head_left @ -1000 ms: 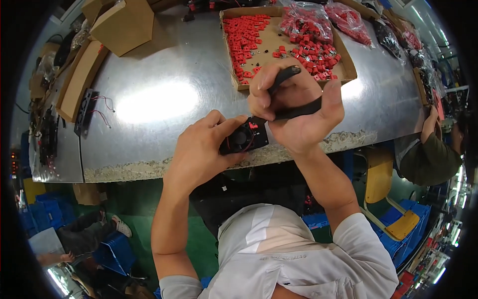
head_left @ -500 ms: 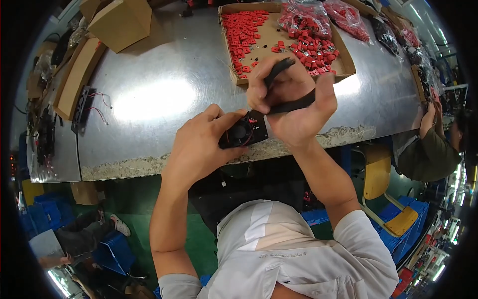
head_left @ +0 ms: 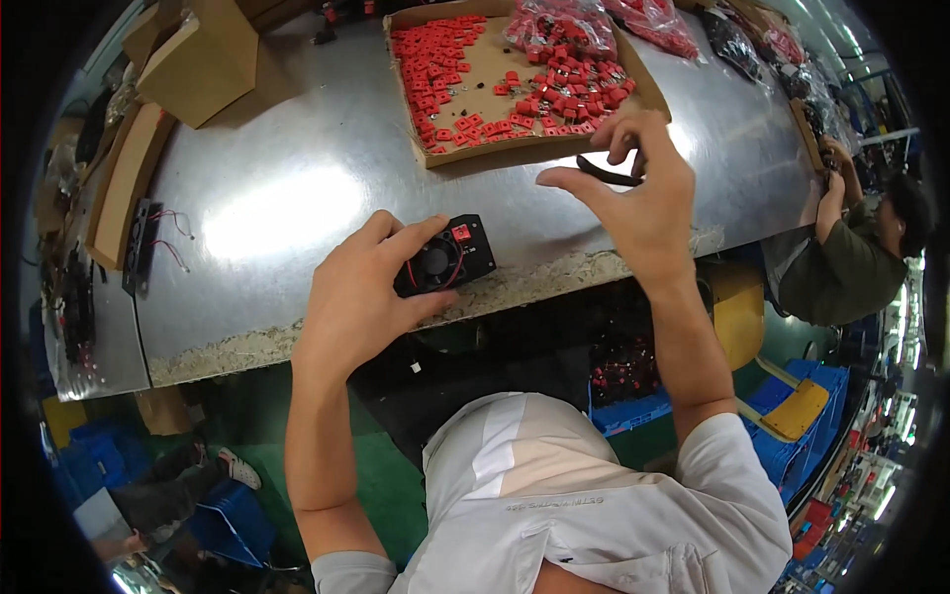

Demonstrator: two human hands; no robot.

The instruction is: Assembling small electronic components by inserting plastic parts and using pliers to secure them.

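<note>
My left hand (head_left: 361,282) is closed round the edge of a black panel (head_left: 473,247) with a small round cooling fan (head_left: 435,260), thumb on the near side and fingers on the far side. A red switch-like part (head_left: 461,233) sits on the panel beside the fan, and thin red wire curves round the fan. The panel is at the table's front edge. To its right, apart from it, my right hand (head_left: 648,203) is raised with curled fingers and thumb stretched left. It holds a slim black curved tool (head_left: 609,173), mostly hidden by the hand, whose kind I cannot make out.
A shallow cardboard tray (head_left: 534,142) of small red parts stands ahead, with bagged red parts (head_left: 564,28) on it. At left are an open carton (head_left: 203,64) and another black fan panel (head_left: 139,243) with wires. Another person (head_left: 841,257) works at the far right.
My right hand has moved right, away from the fan panel, and turned with the black tool still in it. The red part on the panel now shows plainly. The view has shifted somewhat.
</note>
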